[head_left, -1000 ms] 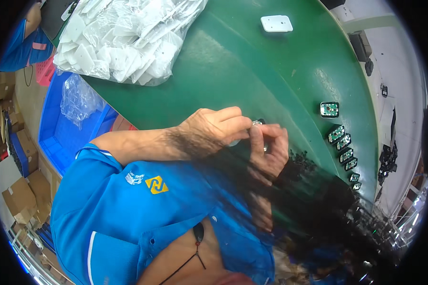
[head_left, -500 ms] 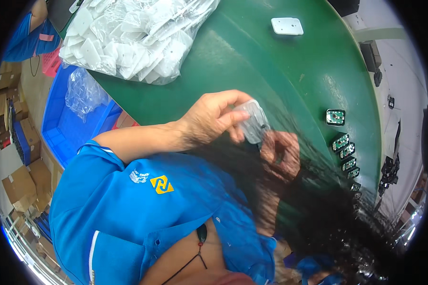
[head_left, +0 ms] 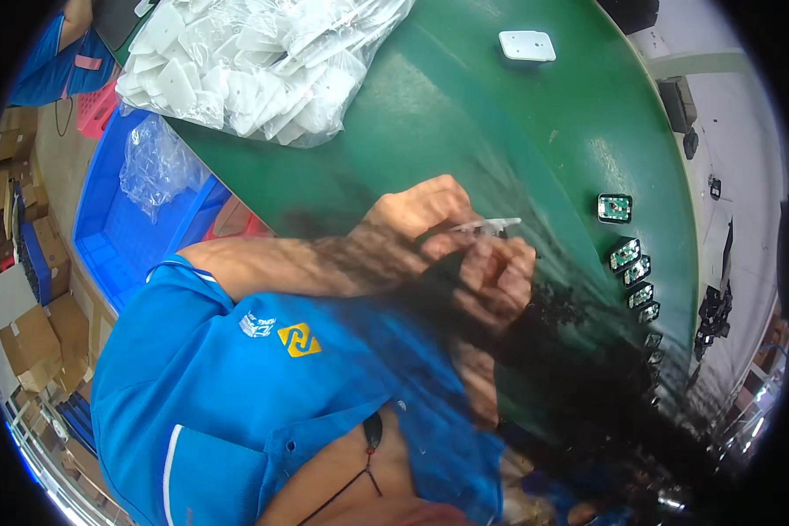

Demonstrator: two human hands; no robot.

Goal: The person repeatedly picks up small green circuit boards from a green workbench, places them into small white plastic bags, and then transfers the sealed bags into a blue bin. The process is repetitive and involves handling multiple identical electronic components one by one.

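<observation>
A thin whitish plastic cover plate [head_left: 510,222], seen nearly edge-on, is held above the green table. My left hand [head_left: 425,210] grips its left end between thumb and fingers. My right hand [head_left: 500,276] is closed with fingertips pinched together just beneath the plate, touching it near a small dark spot. Whatever the right fingertips pinch is too small and covered to name. Dark strands of hair hang across the right hand and forearm, partly hiding them.
A clear bag of white plastic plates [head_left: 254,70] lies at the far left of the green table [head_left: 465,105]. One white plate [head_left: 528,46] lies far right. Several black housings with circuit boards [head_left: 614,208] line the right edge. A blue bin [head_left: 105,219] stands left.
The plate has turned from showing its broad face to nearly edge-on. My right hand has moved slightly up and left, its fingers now close against the plate.
</observation>
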